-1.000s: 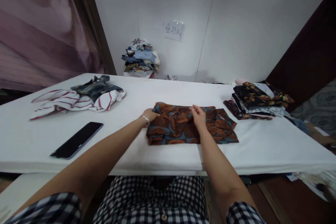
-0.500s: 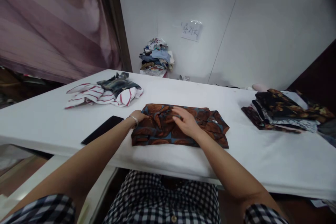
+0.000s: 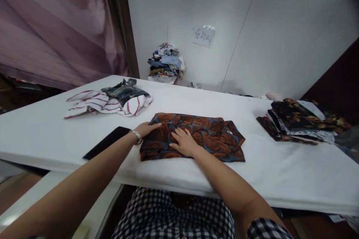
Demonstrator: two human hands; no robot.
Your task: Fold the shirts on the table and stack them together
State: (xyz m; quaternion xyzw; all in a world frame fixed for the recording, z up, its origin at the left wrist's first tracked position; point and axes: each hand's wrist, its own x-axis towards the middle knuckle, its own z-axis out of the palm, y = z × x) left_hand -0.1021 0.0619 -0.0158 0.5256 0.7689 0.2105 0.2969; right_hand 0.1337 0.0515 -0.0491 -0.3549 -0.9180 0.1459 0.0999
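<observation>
A folded brown and blue patterned garment (image 3: 213, 134) lies on the white table (image 3: 280, 171) in front of me. My left hand (image 3: 147, 129), with a bracelet at the wrist, rests flat on the garment's left edge. My right hand (image 3: 183, 142) lies palm down on its left-centre part, fingers spread. Neither hand grips the cloth.
A black phone (image 3: 108, 142) lies left of the garment. A red-striped white cloth with a dark garment on it (image 3: 112, 99) sits at the far left. A stack of folded dark garments (image 3: 300, 119) is at the right. A heap of clothes (image 3: 166, 63) lies by the wall.
My right hand slid left and toward me across the garment. The left hand stayed at the left edge. The view shifted left earlier, then held.
</observation>
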